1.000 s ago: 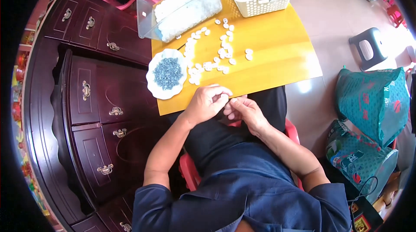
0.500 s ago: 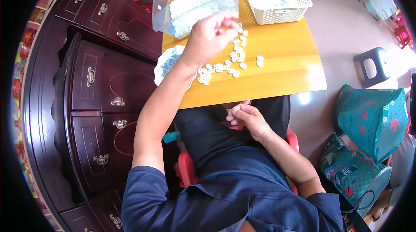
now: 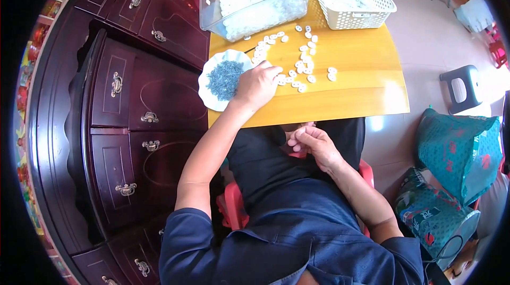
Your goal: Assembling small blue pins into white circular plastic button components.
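Note:
My left hand (image 3: pixel 258 85) reaches over the wooden table beside a scalloped white bowl (image 3: pixel 205 92). Its fingers are curled together at the small white oval pieces with holes (image 3: pixel 303 65), several of which lie scattered there. What the fingertips pinch, if anything, is hidden. The bowl holds a heap of thin grey-blue pins (image 3: pixel 225 80). Below the table edge, over my lap, my right hand (image 3: pixel 314 144) is closed, thumb against fingers. Whatever it may hold cannot be made out.
A clear plastic bin (image 3: pixel 211 16) full of white pieces and a white perforated basket (image 3: pixel 357 21) stand at the table's (image 3: pixel 361 83) far side. Dark wooden drawers (image 3: pixel 114 107) flank the left. On the right are a grey stool (image 3: pixel 459 89) and teal bags (image 3: pixel 451 147).
My left hand has come down and nearer, from beside the clear bin to the white pieces by the bowl. My right hand stays closed over my lap. The view has shifted slightly.

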Demonstrator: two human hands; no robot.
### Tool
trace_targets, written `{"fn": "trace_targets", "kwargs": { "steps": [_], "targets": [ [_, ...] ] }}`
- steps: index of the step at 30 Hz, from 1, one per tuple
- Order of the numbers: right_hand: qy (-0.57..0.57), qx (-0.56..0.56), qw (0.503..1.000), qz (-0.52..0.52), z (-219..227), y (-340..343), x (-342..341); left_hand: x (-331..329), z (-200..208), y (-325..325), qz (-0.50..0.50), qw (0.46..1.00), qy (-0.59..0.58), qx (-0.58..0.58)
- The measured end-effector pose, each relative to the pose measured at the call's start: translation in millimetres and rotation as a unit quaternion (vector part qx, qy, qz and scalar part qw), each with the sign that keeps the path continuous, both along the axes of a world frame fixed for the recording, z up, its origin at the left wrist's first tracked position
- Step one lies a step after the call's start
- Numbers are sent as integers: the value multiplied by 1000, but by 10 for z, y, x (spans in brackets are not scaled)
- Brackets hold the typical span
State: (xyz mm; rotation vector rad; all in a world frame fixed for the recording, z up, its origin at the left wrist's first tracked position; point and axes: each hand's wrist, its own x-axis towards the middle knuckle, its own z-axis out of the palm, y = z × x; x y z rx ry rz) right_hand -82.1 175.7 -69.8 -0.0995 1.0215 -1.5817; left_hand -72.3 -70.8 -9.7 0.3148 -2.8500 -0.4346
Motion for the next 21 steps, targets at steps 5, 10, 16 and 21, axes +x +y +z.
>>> {"fn": "trace_targets", "kwargs": {
  "steps": [5,10,16,21],
  "targets": [
    [3,-13,1000,-22,11,29,-20,-102,-108,3,-4,999,-42,-20],
    [3,-14,1000,-15,0,10,-16,-131,-125,32,-12,999,-24,-32],
    [15,-33,999,-7,-10,-21,3,-86,-110,-17,-31,994,101,-22],
    [34,-43,998,-27,46,-19,-46,140,191,123,-4,987,132,93]
  ]
}}
